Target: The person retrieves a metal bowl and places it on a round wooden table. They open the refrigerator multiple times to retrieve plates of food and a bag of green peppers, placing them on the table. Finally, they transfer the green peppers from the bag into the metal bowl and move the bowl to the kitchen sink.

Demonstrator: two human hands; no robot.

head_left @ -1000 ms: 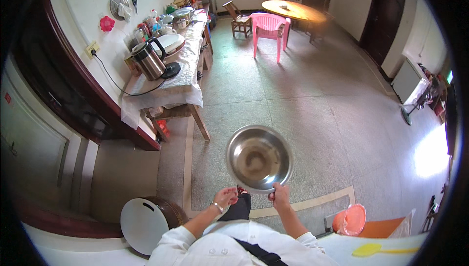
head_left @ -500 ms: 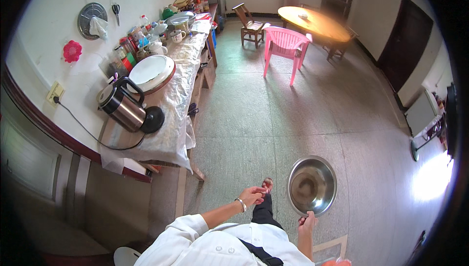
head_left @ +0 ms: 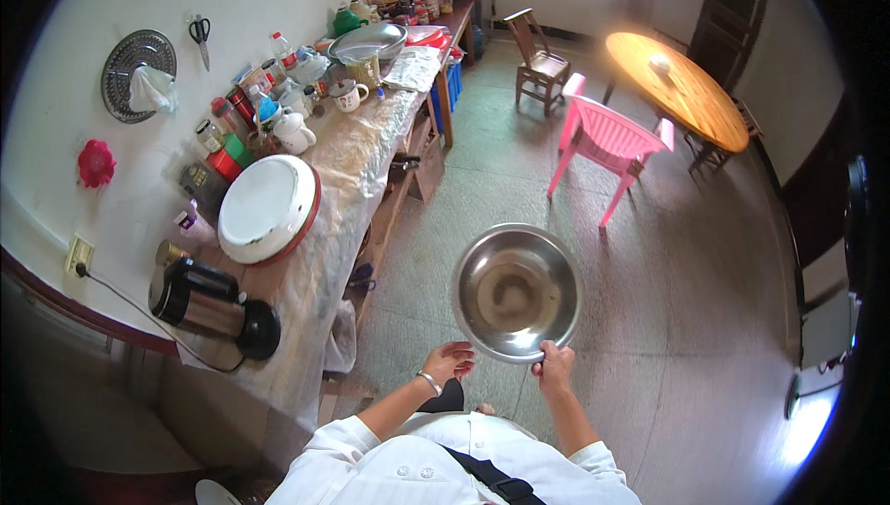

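Held out in front of me is a round stainless-steel basin (head_left: 558, 268), with a brownish stain or residue at its bottom. My right hand (head_left: 554, 368) grips the near right of its rim, thumb over the edge. Just short of the basin's near left side is my left hand (head_left: 450, 361), a silver bracelet at its wrist. Its fingers are loosely bent and apart, and I see nothing in them.
Along the left wall runs a long table (head_left: 311, 301) under plastic sheeting. It bears an electric kettle (head_left: 209, 308), a white enamel basin (head_left: 267, 206), a lidded mug (head_left: 348, 95) and several jars. Ahead stand a pink plastic chair (head_left: 616, 137), a wooden chair (head_left: 540, 64) and an oval table (head_left: 686, 88).
The basin and my right hand have moved up and to the left in view. My left hand has come closer to the basin. My view has shifted toward the table.
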